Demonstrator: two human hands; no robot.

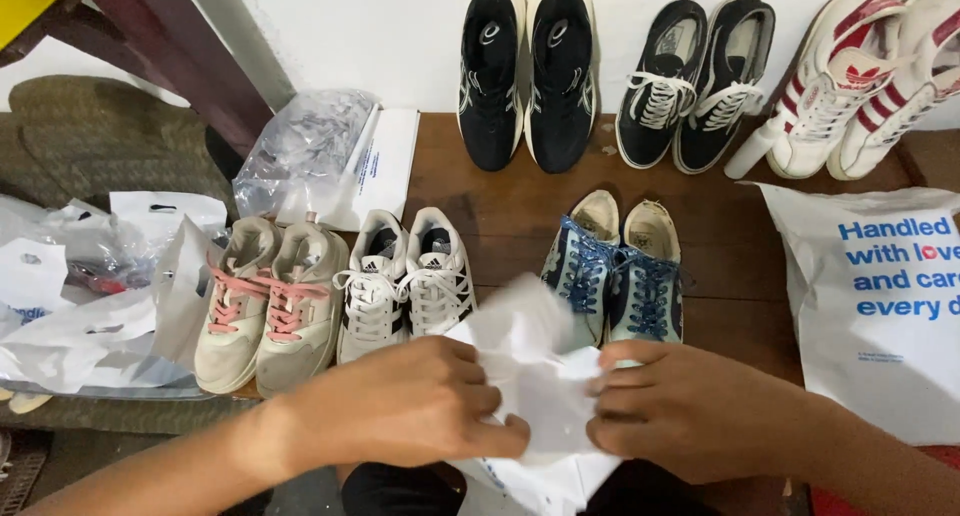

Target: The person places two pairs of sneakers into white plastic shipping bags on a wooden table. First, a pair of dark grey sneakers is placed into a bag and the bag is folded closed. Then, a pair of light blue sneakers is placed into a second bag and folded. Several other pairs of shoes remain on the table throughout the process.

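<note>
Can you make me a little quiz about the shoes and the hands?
1. How many pairs of shoes stand on the table?
2. True or false: the left hand and right hand both grip the white paper.
3. Which pair has pink laces: A the beige shoes, B the black shoes, C the blue shoes?

Key: 1. six; 2. true; 3. A

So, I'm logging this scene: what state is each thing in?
White bag: crumpled, gripped by left hand and right hand.
Blue shoes: laced, paired.
Pink-laced shoes: laced, paired.
Black shoes: paired, toes near.
Clear bag: crumpled.
Printed bag: lying flat.
</note>
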